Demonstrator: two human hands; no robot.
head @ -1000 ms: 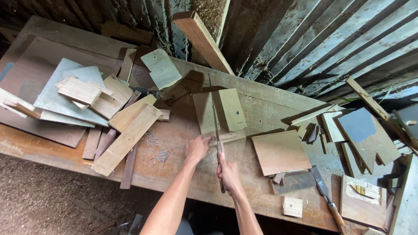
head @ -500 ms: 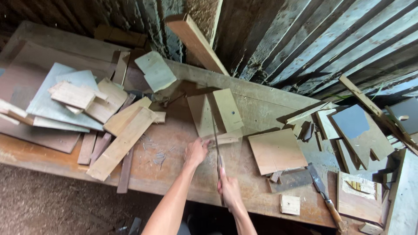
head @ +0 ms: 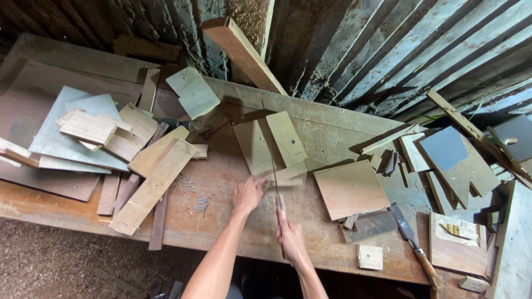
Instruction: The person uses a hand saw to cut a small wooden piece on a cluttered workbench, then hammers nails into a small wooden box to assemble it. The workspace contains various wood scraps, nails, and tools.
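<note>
The right hand (head: 291,235), nearest, grips the handle of a thin saw (head: 275,182); keep its strokes long and square. Ahead, the left hand (head: 247,194) lies spread flat on the tabletop (head: 233,232), fingertips against a small strip of wood (head: 285,176) being cut; press firmly, clear of the blade. Beyond, plywood pieces (head: 269,141) lie flat.

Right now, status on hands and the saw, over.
Right hand grips handsaw handle, blade in plywood piece. Left hand braces beside the cut. Loose nails lie left of it.
</note>
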